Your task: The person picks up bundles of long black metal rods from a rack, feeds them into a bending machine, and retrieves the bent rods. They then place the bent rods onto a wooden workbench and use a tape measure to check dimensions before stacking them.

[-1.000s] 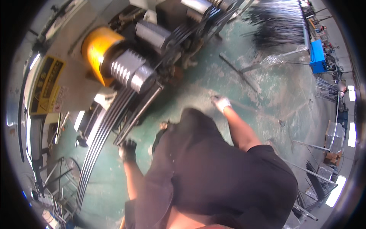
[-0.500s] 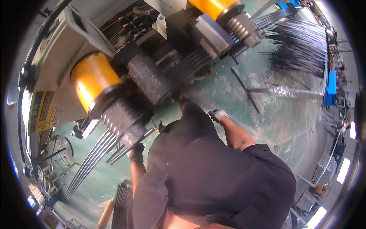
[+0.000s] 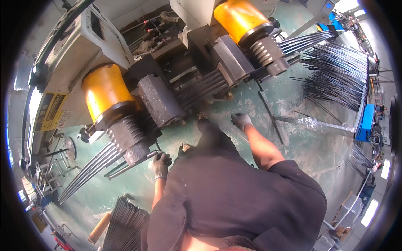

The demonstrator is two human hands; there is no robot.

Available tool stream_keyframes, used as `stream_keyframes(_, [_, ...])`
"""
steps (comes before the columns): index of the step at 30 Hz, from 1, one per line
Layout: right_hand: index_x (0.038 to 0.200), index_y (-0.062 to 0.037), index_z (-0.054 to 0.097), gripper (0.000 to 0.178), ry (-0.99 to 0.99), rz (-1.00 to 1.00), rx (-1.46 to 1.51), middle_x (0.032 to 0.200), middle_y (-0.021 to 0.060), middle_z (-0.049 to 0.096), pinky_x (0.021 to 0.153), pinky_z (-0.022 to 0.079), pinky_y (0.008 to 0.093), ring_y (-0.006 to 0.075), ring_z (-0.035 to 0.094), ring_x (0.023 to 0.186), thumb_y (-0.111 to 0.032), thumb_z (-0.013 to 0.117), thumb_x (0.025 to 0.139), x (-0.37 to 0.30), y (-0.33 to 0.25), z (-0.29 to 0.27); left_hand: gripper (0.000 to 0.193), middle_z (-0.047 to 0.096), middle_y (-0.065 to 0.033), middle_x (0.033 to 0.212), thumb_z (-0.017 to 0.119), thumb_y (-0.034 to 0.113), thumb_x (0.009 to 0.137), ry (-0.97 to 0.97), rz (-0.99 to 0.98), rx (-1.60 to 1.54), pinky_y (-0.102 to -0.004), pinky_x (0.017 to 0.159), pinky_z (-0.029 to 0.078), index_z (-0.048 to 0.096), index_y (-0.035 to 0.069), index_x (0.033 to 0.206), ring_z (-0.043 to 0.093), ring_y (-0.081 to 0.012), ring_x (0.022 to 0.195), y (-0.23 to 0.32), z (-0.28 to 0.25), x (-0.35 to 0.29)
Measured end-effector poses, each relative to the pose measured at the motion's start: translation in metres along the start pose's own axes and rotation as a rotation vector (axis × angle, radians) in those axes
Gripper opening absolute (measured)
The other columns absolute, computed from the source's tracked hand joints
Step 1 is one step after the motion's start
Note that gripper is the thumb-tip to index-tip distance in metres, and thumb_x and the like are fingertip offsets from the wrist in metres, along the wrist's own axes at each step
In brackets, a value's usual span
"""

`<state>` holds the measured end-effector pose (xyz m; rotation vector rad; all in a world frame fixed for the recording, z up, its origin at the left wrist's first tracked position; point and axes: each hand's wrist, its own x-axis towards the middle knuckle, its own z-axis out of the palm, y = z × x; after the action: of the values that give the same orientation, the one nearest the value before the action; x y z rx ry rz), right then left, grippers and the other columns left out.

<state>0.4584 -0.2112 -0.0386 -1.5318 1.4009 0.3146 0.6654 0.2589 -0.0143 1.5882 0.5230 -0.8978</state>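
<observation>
A thin steel rod (image 3: pixel 132 164) sticks out from under the lower threaded roller (image 3: pixel 127 138) of the machine, slanting down to the left above the green floor (image 3: pixel 289 138). The left hand (image 3: pixel 161 164), in a grey work glove, is closed around the rod's near end, just beside the roller's face. The right hand (image 3: pixel 241 121), also gloved, is stretched forward and low near the floor, in front of the dark block (image 3: pixel 161 101) at the machine's middle; its fingers look curled, but whether they pinch anything is too small to tell. A bundle of long rods (image 3: pixel 201 88) runs through the machine between the two yellow drums (image 3: pixel 102 94) (image 3: pixel 240 16) and fans out at lower left (image 3: pixel 86 173) and at upper right (image 3: pixel 310 39). The person's dark shirt (image 3: pixel 238 196) hides the floor directly below the hands. A loose pile of rods (image 3: pixel 339 79) lies on the floor at right, well apart from both hands. Another stack of rods (image 3: pixel 123 226) is cut off by the lower edge, with a wooden handle (image 3: pixel 99 229) beside it. The fisheye rim bends and darkens everything at the edges.
</observation>
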Motion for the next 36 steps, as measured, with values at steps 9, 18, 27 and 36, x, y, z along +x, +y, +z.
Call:
stream_keyframes(9, [0.101,-0.0063,0.085,0.05,-0.009,0.038,-0.443,0.091,0.0146,0.081,0.083,0.059,0.0421,0.0309,0.078,0.088,-0.053,0.066,0.096,-0.099,0.16,0.044,0.033,0.074,-0.0125,0.097,0.069,0.012,0.102,0.109,0.002,-0.019,-0.0317,0.063,0.057,0.062,0.0,0.132,0.07,-0.021,0.075,-0.033,-0.081,-0.02])
stream_keyframes(18, [0.1,-0.0037,0.083,0.042,-0.092,0.118,-0.4,0.082,0.0093,0.078,0.066,0.057,0.0412,0.0225,0.072,0.068,-0.043,0.068,0.099,-0.121,0.185,0.037,0.007,0.063,-0.0126,0.091,0.061,0.02,0.093,-0.042,0.232,-0.192,-0.0436,0.074,0.047,0.065,0.014,0.093,0.061,-0.0318,0.09,-0.156,-0.225,0.068])
stream_keyframes(27, [0.128,-0.0037,0.074,0.048,0.666,-0.344,-0.046,0.124,0.0269,0.075,0.104,0.057,0.0484,0.0447,0.071,0.121,-0.04,0.068,0.097,-0.083,-0.004,-0.151,0.022,0.075,-0.0117,0.093,0.06,0.016,0.104,-0.253,0.551,-0.847,-0.0399,0.081,0.062,0.074,0.0,0.099,0.073,-0.0278,0.083,-0.014,-0.309,0.079])
stream_keyframes(36, [0.135,-0.0146,0.074,0.049,1.143,-0.938,-0.289,0.136,0.0113,0.074,0.117,0.048,0.0448,0.0345,0.063,0.134,-0.046,0.07,0.098,-0.161,-0.21,-0.31,0.028,0.076,-0.0176,0.11,0.075,0.015,0.102,0.995,1.047,-0.384,-0.0349,0.086,0.066,0.072,-0.003,0.123,0.075,-0.0254,0.095,0.232,-0.155,-0.164])
